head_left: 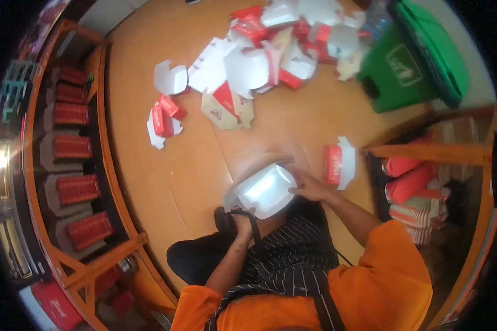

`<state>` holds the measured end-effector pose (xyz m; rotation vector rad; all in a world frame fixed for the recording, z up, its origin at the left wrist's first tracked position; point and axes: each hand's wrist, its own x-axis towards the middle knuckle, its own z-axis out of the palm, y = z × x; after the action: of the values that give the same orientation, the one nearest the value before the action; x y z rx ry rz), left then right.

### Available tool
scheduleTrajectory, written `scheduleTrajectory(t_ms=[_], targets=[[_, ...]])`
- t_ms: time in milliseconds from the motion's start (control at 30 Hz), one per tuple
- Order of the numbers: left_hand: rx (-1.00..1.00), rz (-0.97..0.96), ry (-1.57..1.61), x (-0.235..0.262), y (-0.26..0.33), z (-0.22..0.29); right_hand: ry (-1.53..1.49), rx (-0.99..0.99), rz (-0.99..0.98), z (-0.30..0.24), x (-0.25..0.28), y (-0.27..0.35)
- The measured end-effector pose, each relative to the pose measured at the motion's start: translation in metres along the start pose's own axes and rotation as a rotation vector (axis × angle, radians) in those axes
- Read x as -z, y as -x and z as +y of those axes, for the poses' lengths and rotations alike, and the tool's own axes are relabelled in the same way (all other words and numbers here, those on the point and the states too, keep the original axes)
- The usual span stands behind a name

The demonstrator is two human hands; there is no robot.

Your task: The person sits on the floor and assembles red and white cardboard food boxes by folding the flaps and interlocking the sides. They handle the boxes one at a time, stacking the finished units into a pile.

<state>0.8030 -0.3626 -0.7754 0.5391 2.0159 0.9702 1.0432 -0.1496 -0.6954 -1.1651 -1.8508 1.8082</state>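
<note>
A white cardboard food box (266, 190) with its inside facing up sits in front of me, held between both hands. My left hand (241, 220) grips its near left edge. My right hand (310, 186) holds its right side with the fingers curled on the rim. A folded red and white box (338, 163) lies on the wooden floor just right of my right hand. I wear an orange shirt and a dark striped apron.
A heap of flat and half-folded red and white cartons (259, 55) is spread on the floor (176, 165) ahead. A green lidded bin (414, 60) stands at the upper right. Orange shelves hold stacked red boxes (74, 149) on the left and wrapped stacks (414, 187) on the right.
</note>
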Motion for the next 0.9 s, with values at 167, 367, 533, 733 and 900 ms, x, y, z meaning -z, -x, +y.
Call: scheduleTrajectory(t_ms=[167, 367, 533, 733, 900], targets=[[-0.104, 0.003, -0.327, -0.019, 0.035, 0.016, 0.276, -0.412, 0.616, 0.102, 0.041, 0.022], [0.471, 0.010, 0.518, -0.024, 0.078, 0.073, 0.516, -0.674, 0.969, 0.153, 0.057, -0.001], [0.417, -0.168, 0.515, -0.027, 0.088, 0.064, 0.103, -0.545, 0.731, 0.175, 0.075, -0.016], [0.335, -0.057, 0.436, -0.035, 0.092, 0.088, -0.107, -0.065, 0.434, 0.195, 0.085, -0.010], [0.159, 0.066, 0.528, -0.059, 0.102, 0.049, -0.159, 0.231, 0.352, 0.193, 0.088, 0.036]])
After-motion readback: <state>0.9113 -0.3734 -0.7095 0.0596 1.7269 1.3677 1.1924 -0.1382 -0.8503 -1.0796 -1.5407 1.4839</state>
